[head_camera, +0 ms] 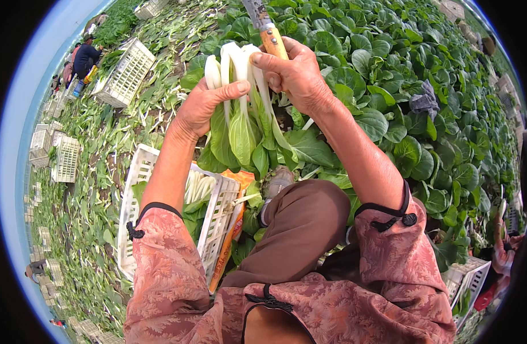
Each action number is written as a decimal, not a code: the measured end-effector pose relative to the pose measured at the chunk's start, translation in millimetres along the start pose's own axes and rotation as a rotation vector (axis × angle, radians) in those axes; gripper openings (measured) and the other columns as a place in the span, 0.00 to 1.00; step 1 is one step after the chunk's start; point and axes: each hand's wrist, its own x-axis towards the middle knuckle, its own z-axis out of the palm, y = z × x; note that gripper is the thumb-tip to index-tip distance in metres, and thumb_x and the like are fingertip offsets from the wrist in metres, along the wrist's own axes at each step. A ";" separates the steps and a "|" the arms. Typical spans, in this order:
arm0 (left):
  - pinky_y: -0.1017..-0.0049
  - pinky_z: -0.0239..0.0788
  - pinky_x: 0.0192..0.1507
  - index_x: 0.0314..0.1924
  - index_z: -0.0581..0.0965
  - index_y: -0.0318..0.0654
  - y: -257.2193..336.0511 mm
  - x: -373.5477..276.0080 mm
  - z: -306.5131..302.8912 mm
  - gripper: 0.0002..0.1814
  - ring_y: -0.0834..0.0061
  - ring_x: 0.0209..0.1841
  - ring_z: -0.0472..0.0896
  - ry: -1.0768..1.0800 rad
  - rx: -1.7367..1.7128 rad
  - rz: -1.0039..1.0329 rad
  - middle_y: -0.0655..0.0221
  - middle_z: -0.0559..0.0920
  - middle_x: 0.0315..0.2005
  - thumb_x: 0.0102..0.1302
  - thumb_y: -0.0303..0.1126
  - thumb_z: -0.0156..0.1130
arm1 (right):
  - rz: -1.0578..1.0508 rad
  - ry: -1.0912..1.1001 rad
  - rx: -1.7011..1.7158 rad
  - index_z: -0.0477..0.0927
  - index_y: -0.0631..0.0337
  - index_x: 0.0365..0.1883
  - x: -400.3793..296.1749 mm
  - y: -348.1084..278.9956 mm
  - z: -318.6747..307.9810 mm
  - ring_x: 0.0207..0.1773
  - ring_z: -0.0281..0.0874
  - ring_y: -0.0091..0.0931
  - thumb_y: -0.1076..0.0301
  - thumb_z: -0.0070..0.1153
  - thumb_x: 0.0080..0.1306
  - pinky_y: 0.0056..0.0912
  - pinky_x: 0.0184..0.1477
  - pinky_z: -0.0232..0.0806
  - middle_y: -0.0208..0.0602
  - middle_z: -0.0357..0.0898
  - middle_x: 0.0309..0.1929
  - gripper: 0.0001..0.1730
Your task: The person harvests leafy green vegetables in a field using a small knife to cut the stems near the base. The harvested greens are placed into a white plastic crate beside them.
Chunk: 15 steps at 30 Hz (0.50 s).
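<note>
My left hand [205, 103] is closed around a bunch of leafy greens with white stalks [239, 64], which look like bok choy. The stalk ends point up and the green leaves hang down. In my right hand [295, 73] is a knife with a wooden, riveted handle [274, 43]; its stained blade [257, 13] points up and away, cut off by the picture's top rim. My right thumb touches the white stalks near their top. Below my left forearm stands a white plastic crate [218, 210] with cut greens [199, 187] inside.
Dense leafy plants [375, 86] grow ahead and to the right, with a grey cloth [424, 101] on them. Trimmed leaves [104, 206] litter the ground at left. An orange printed sack [229, 245] lies against the crate. More crates [126, 73] and a crouching person [86, 58] are farther left.
</note>
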 end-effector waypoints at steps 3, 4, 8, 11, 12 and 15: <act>0.71 0.78 0.47 0.58 0.73 0.36 -7.0 -19.7 9.9 0.23 0.73 0.44 0.83 -0.019 -0.229 0.029 0.67 0.82 0.44 0.64 0.31 0.67 | 0.069 -0.014 -0.009 0.75 0.65 0.39 -8.6 -8.3 13.8 0.17 0.63 0.15 0.69 0.66 0.60 0.22 0.18 0.59 0.26 0.70 0.19 0.14; 0.69 0.78 0.49 0.60 0.71 0.34 -9.0 -25.8 9.9 0.25 0.71 0.46 0.83 -0.042 -0.274 0.044 0.63 0.82 0.46 0.64 0.30 0.66 | 0.074 -0.023 -0.089 0.75 0.66 0.39 -12.4 -14.6 19.2 0.17 0.66 0.17 0.68 0.64 0.61 0.23 0.19 0.62 0.28 0.72 0.19 0.14; 0.65 0.79 0.49 0.59 0.72 0.31 -6.6 -34.9 24.0 0.25 0.66 0.45 0.84 -0.063 -0.346 0.035 0.59 0.83 0.45 0.64 0.30 0.66 | -0.180 0.065 -0.752 0.76 0.67 0.40 -23.8 -27.4 24.6 0.21 0.74 0.22 0.64 0.63 0.60 0.31 0.29 0.71 0.33 0.77 0.23 0.16; 0.62 0.78 0.52 0.57 0.72 0.25 -2.0 -46.9 18.3 0.24 0.63 0.47 0.84 0.094 -0.318 0.081 0.53 0.83 0.45 0.67 0.34 0.62 | -0.167 0.093 -0.677 0.77 0.64 0.43 -54.8 -42.2 29.1 0.31 0.72 0.20 0.60 0.63 0.60 0.29 0.35 0.67 0.31 0.78 0.31 0.19; 0.62 0.79 0.50 0.55 0.74 0.23 -5.3 -40.0 13.1 0.24 0.63 0.46 0.84 0.111 -0.381 0.082 0.54 0.83 0.45 0.68 0.37 0.62 | -0.170 0.037 -0.591 0.78 0.64 0.47 -62.6 -43.9 25.6 0.33 0.69 0.18 0.60 0.63 0.61 0.25 0.36 0.65 0.29 0.78 0.34 0.20; 0.61 0.78 0.49 0.50 0.76 0.28 -4.9 -33.5 15.2 0.22 0.62 0.44 0.84 0.379 -0.549 0.176 0.54 0.83 0.42 0.69 0.43 0.62 | -0.039 -0.130 -0.387 0.77 0.62 0.51 -88.5 -37.6 26.9 0.39 0.72 0.18 0.59 0.65 0.62 0.26 0.43 0.69 0.28 0.79 0.38 0.23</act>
